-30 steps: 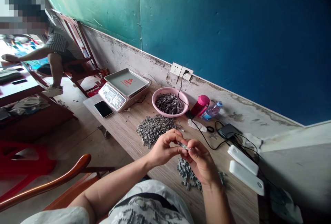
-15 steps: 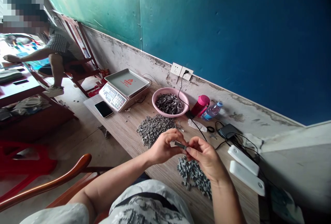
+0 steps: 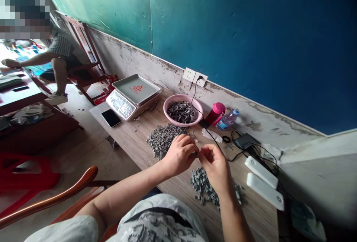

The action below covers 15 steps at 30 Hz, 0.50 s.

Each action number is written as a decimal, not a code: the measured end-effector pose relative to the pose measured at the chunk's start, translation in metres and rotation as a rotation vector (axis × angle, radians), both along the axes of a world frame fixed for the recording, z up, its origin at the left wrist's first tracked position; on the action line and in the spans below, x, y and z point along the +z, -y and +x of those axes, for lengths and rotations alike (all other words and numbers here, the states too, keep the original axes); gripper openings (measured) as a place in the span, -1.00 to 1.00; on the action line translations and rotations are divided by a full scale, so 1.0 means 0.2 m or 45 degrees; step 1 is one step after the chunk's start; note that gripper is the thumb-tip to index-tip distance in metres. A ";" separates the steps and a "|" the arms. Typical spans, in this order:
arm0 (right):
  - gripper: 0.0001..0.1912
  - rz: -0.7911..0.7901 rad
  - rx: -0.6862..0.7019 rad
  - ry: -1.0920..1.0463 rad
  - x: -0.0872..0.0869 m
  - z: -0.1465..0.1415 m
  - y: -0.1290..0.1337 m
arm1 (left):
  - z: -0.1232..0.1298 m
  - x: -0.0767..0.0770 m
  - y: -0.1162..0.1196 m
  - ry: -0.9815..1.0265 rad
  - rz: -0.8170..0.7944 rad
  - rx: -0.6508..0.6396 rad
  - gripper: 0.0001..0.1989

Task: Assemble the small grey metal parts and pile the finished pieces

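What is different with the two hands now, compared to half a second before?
The left hand has rolled its back toward the camera, its fingers closing over the narrow grey strip visible before; the strip is now hidden, so its hold is unclear. The right hand has shifted slightly left, across the loose heap of small grey pieces. The silver-topped white scale and round pink plastic basin stayed put.

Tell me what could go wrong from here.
The black power cable loops across the table close to the right hand and might get snagged. The pile of small grey pieces lies below that hand and could be scattered by a low sweep. The smartphone, near the table's edge, might get nudged off.
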State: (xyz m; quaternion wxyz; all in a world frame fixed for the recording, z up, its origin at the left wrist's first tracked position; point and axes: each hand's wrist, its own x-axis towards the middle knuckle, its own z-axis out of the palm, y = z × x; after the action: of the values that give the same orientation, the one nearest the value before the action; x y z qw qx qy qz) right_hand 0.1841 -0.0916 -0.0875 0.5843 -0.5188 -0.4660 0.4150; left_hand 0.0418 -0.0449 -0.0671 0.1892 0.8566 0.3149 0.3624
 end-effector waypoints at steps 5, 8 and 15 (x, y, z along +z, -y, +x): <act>-0.64 -0.008 0.020 -0.032 -0.01 0.01 0.00 | -0.01 0.00 0.00 0.166 -0.152 0.015 -0.88; -0.66 -0.036 0.042 -0.004 -0.03 0.00 0.00 | 0.00 -0.01 0.01 0.454 -0.555 -0.043 -0.84; -0.79 0.053 0.170 0.101 -0.02 0.02 0.02 | 0.02 -0.04 0.05 1.314 -1.641 -0.211 -0.77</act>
State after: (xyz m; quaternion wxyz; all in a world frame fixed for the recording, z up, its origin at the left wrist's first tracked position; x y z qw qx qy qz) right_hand 0.1889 -0.0960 -0.0910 0.5473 -0.4903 -0.5307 0.4224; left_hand 0.0458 -0.0553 -0.0761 0.7896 0.3268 0.2704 0.4435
